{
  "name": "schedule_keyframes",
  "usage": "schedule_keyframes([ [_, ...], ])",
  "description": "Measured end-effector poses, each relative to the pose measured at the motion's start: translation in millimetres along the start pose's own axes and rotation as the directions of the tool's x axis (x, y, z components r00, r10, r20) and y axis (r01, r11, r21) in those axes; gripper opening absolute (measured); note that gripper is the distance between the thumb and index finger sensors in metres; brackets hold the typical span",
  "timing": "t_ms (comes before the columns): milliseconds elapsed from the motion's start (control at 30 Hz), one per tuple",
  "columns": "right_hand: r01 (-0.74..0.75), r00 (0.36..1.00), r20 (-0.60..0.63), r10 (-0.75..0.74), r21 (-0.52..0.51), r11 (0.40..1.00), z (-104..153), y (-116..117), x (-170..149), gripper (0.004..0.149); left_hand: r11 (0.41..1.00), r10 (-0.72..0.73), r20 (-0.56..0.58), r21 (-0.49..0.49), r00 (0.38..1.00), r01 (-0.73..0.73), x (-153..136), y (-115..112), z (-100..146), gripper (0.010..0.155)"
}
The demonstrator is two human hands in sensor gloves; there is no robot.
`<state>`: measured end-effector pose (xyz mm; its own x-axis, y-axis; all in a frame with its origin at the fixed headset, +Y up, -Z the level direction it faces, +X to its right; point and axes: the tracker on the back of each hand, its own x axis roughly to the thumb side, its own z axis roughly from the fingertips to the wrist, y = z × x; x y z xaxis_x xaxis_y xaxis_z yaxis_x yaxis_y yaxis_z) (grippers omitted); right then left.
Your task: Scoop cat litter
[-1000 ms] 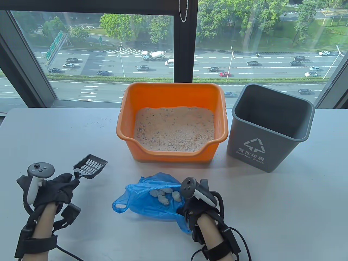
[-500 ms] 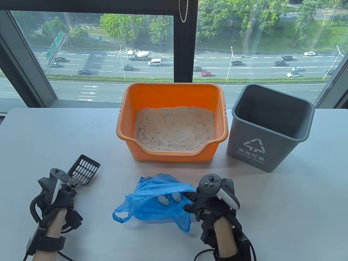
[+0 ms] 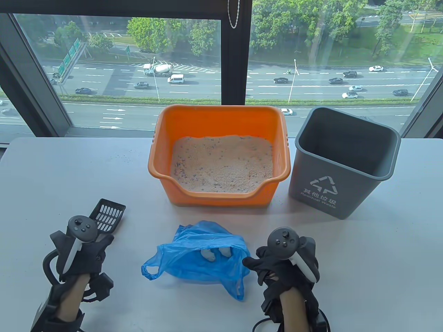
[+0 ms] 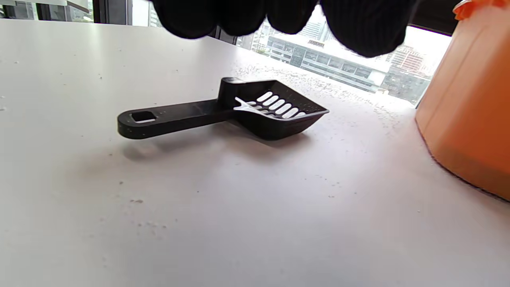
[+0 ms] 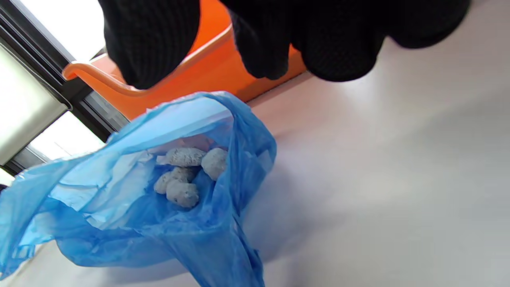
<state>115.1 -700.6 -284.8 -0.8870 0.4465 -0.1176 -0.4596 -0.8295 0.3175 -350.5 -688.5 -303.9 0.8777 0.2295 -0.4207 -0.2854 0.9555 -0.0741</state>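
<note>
A black slotted litter scoop (image 3: 109,214) lies on the white table, left of the bag; the left wrist view shows it (image 4: 239,111) lying free, handle toward me. My left hand (image 3: 98,247) is just behind it, holding nothing, its fingers (image 4: 279,16) above the table. A blue plastic bag (image 3: 187,266) lies open at front centre with several grey litter clumps (image 5: 185,175) inside. My right hand (image 3: 258,264) is beside the bag's right edge, empty, its fingers (image 5: 151,40) above the bag (image 5: 99,207). The orange litter box (image 3: 221,110) holds sandy litter (image 3: 221,164).
A grey waste bin (image 3: 342,162) stands right of the litter box. A window runs behind the table's far edge. The orange box wall shows in the left wrist view (image 4: 470,111) and the right wrist view (image 5: 207,75). Litter grains are scattered on the table.
My left hand set the scoop down and let go, drawing back. My right hand let go of the bag's mouth and moved right and toward me.
</note>
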Motion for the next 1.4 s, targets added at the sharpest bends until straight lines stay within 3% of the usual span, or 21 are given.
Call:
schedule_keyframes([
  [133,-0.089,0.991,-0.098,0.096,0.072,0.993,-10,22,9,0.071,0.999,0.049,0.214,-0.011,0.976,-0.048,25,1,31,0.048],
  [233,-0.186,0.97,-0.141,0.199,0.096,0.978,-14,37,18,0.076,0.997,0.077,0.355,-0.052,0.932,-0.063,40,-7,50,0.049],
  [300,-0.232,0.953,-0.177,0.248,0.107,0.967,-17,47,23,0.074,0.996,0.053,0.421,-0.086,0.905,-0.018,51,-17,60,0.059],
  [367,-0.259,0.939,-0.197,0.283,0.139,0.956,-23,57,25,0.069,0.989,-0.017,0.457,-0.124,0.889,0.082,60,-29,65,0.081],
  [433,-0.284,0.925,-0.217,0.312,0.152,0.947,-27,62,25,0.052,0.954,-0.138,0.458,-0.177,0.878,0.242,70,-46,68,0.102],
  [500,-0.277,0.928,-0.212,0.306,0.155,0.948,-31,64,24,0.039,0.923,-0.234,0.45,-0.175,0.862,0.343,77,-64,66,0.106],
  [567,-0.248,0.937,-0.214,0.276,0.147,0.957,-31,61,22,0.032,0.905,-0.317,0.426,-0.13,0.847,0.404,80,-76,62,0.095],
  [667,-0.189,0.955,-0.214,0.204,0.087,0.978,-25,41,14,0.032,0.938,-0.28,0.396,-0.081,0.874,0.337,76,-72,58,0.054],
  [833,-0.044,0.982,-0.187,0.022,-0.114,0.993,-2,-9,-4,0.032,0.964,0.035,0.492,-0.246,0.87,0.1,62,-17,51,0.054],
  [933,0.059,0.99,-0.111,-0.088,-0.244,0.968,7,-32,-7,0.031,0.942,0.251,0.567,-0.33,0.784,-0.062,55,16,44,0.048],
  [1033,0.131,0.989,-0.02,-0.144,-0.315,0.94,15,-51,-1,0.032,0.899,0.432,0.59,-0.338,0.682,-0.278,48,42,39,0.045],
  [1133,0.138,0.99,0.051,-0.128,-0.355,0.925,21,-65,13,0.032,0.827,0.549,0.592,-0.278,0.591,-0.489,44,56,38,0.039],
  [1233,0.143,0.986,0.134,-0.095,-0.416,0.898,26,-74,32,0.032,0.794,0.584,0.618,-0.3,0.526,-0.529,54,58,39,0.036],
  [1333,0.133,0.98,0.192,-0.051,-0.442,0.887,28,-81,49,0.032,0.71,0.658,0.673,-0.405,0.338,-0.576,70,53,37,0.037],
  [1400,0.149,0.967,0.251,-0.034,-0.456,0.878,30,-86,61,0.033,0.56,0.758,0.638,-0.526,0.139,-0.64,82,45,32,0.037],
])
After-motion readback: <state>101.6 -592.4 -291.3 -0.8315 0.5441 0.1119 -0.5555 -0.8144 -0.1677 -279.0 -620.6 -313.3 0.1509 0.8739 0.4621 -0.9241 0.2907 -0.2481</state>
